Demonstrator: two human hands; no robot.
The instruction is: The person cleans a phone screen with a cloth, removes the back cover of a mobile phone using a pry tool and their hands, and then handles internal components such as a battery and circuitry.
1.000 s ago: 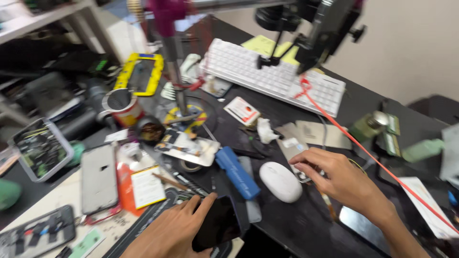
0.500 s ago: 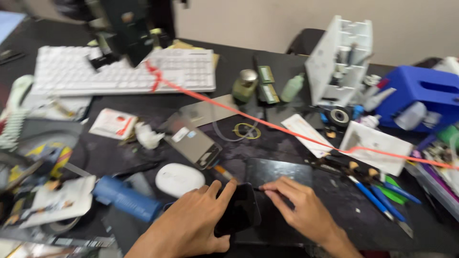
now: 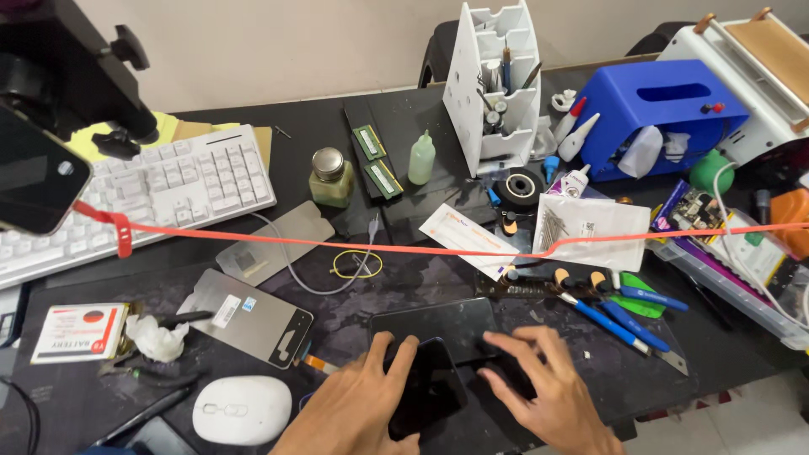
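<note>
Black and cluttered, the table [image 3: 337, 135] is carrying a dark glass panel [image 3: 438, 324] at its near edge, where the left hand [image 3: 358, 413] is gripping a black phone [image 3: 430, 388] while the right hand [image 3: 552, 392], fingers [image 3: 514, 341] spread, is pressing beside it; steady, even pressure seems wise.

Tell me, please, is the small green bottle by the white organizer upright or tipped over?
Upright. The green bottle stands on its base, nozzle pointing up, beside the white organizer.

Glossy black phone [image 3: 430, 392], face-down, tilted, atop a dark flat panel [image 3: 442, 324].
</note>
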